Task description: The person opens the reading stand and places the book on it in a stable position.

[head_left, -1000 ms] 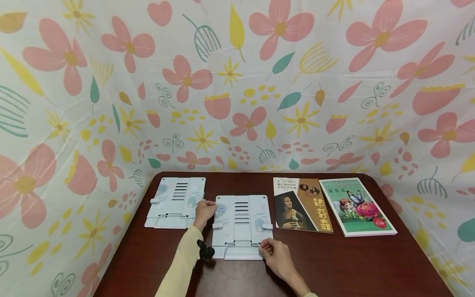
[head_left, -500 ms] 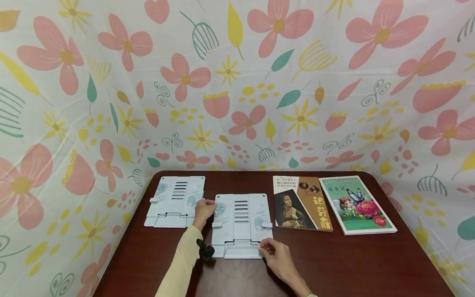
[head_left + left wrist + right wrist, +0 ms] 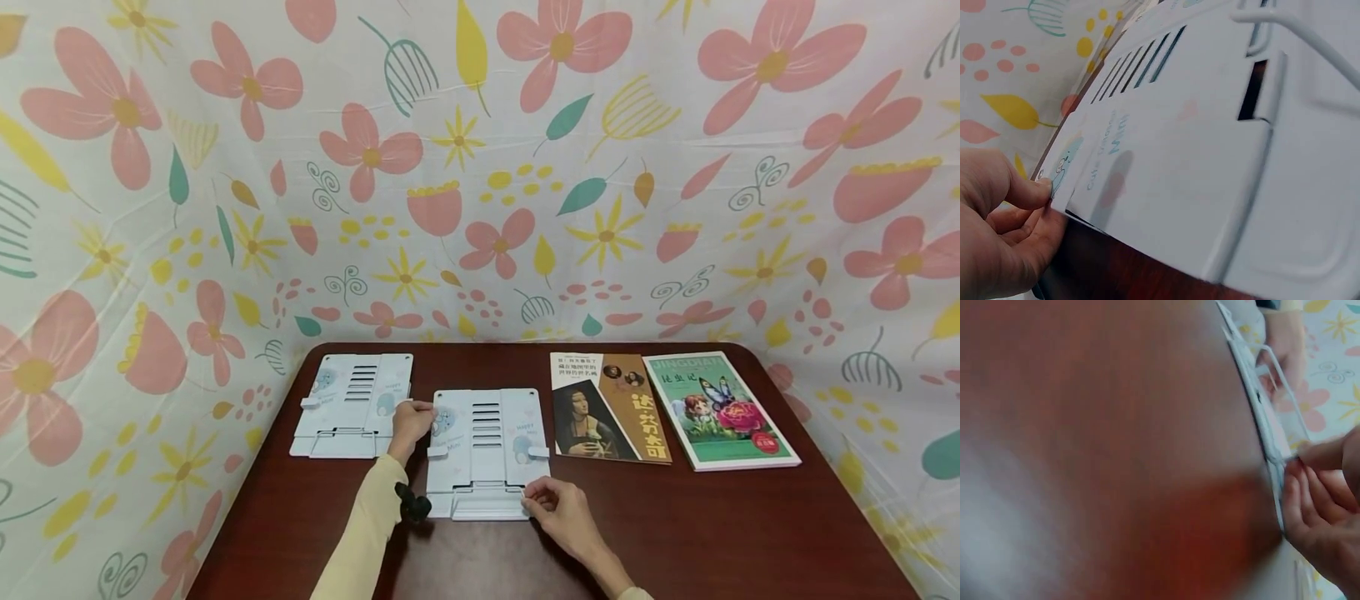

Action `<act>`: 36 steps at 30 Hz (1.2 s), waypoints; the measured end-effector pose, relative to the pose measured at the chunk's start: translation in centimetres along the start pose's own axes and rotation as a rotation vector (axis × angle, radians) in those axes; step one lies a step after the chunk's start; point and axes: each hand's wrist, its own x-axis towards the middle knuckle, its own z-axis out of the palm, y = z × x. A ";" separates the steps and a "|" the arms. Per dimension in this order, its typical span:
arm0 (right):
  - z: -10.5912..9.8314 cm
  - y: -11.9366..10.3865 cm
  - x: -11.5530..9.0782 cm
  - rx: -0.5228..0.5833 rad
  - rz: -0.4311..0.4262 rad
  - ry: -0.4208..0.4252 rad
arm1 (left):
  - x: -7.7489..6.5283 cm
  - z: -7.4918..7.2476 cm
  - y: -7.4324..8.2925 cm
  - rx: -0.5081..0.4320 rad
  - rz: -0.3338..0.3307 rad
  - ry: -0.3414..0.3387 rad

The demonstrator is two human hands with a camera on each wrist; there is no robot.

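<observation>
A flat white book stand [image 3: 489,450] with slots, pale cartoon prints and a wire piece at its lower end lies at the middle of the table. My left hand [image 3: 412,423] pinches its left edge near the upper corner; in the left wrist view, thumb and fingers [image 3: 1032,190] meet at that edge. At the lower right corner, my right hand [image 3: 561,512] pinches the stand's edge by the wire end. The right wrist view shows the stand's thin edge [image 3: 1254,394] and the right fingertips [image 3: 1302,450] against it, somewhat blurred.
A second white book stand [image 3: 352,404] lies at the left, just beyond my left hand. Two books lie on the right: a brown and white one with a portrait [image 3: 607,408] and a green one with a butterfly [image 3: 723,412]. The floral cloth [image 3: 480,167] rises behind the table.
Both hands keep their places on the middle stand. Only the head view shifts slightly, so the whole scene sits a little higher in it.
</observation>
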 end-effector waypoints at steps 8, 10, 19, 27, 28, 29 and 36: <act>-3.1 0.1 6.6 -0.116 0.120 0.214 | 0.2 -0.3 0.1 0.061 0.142 -0.074; -3.4 0.4 8.3 -0.161 0.173 0.193 | 0.2 -0.3 0.2 0.075 0.160 -0.084; -3.4 1.3 10.6 -0.067 0.303 0.155 | -0.3 -0.6 0.7 0.064 0.199 -0.038; -5.3 -1.7 11.9 0.092 0.242 0.194 | -2.3 -3.4 3.4 -0.095 0.255 0.032; -5.6 -2.2 12.0 0.109 0.232 0.186 | -2.7 -3.7 3.7 -0.110 0.264 0.034; -5.9 -2.7 12.0 0.123 0.224 0.179 | -3.0 -4.1 4.0 -0.122 0.275 0.036; -7.3 -5.2 11.2 0.160 0.142 0.145 | -5.2 -5.7 4.6 -0.164 0.359 0.061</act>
